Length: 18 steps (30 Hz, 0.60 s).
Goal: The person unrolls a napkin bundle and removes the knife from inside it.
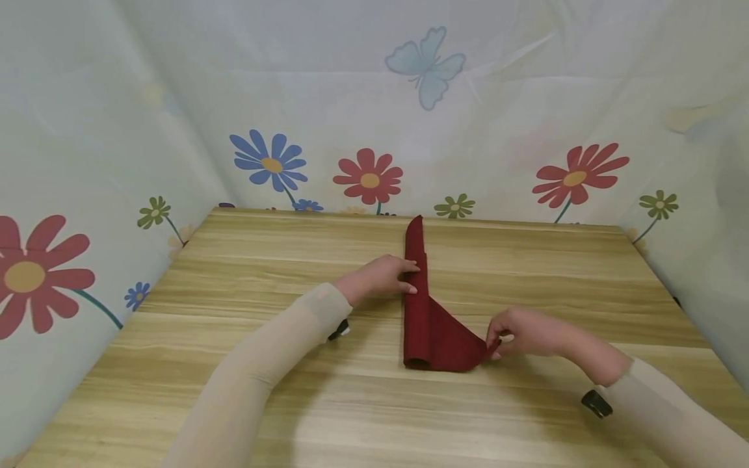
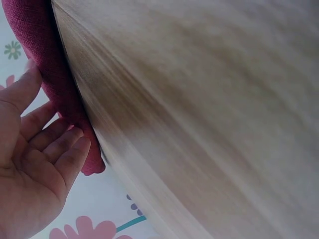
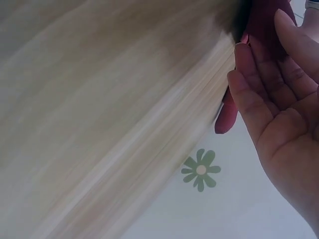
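Note:
A dark red cloth (image 1: 417, 325) lies on the table, its left part rolled or folded into a long narrow strip. From the lower half of that strip a flat flap (image 1: 453, 338) spreads out to the right. My left hand (image 1: 380, 276) touches the strip from its left side, fingertips and thumb tip resting on it; in the left wrist view the fingers (image 2: 65, 154) look only loosely bent against the cloth (image 2: 60, 79). My right hand (image 1: 529, 333) pinches the flap's right corner between thumb and fingers. The right wrist view shows the cloth (image 3: 266, 25) at those fingers.
Both hands work over a wood-grain table (image 1: 281, 253). A pale backdrop (image 1: 328, 97) printed with flowers and a butterfly stands along its back and sides. Small black devices sit at the left wrist (image 1: 339, 329) and the right wrist (image 1: 597, 403).

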Each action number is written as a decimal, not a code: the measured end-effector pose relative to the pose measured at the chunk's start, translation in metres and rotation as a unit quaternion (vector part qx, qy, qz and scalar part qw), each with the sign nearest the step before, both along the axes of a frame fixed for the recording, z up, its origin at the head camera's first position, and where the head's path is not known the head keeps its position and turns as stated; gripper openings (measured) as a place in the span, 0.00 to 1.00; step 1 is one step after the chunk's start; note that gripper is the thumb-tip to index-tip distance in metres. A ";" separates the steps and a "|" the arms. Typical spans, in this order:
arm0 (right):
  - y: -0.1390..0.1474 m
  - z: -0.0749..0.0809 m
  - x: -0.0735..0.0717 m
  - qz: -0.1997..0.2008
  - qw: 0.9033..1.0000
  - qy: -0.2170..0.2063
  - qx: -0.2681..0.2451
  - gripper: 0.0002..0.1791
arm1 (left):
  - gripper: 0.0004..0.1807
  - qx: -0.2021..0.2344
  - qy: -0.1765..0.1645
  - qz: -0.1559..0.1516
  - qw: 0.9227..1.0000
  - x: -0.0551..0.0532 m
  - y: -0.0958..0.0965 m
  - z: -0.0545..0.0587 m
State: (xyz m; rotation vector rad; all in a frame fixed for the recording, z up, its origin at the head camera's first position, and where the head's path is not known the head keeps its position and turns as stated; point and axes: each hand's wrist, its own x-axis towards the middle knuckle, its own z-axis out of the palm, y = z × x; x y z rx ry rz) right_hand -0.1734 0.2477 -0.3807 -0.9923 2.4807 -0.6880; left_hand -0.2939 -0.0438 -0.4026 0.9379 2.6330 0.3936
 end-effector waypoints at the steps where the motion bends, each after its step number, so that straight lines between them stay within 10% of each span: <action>1: 0.002 0.000 0.002 0.000 1.000 0.006 0.004 0.04 | 0.32 0.000 0.000 0.000 1.000 0.000 0.000 0.000; 18: 0.022 -0.017 0.030 -0.008 0.995 0.095 0.033 0.07 | 0.32 -0.004 0.011 0.000 1.000 -0.001 0.001 -0.003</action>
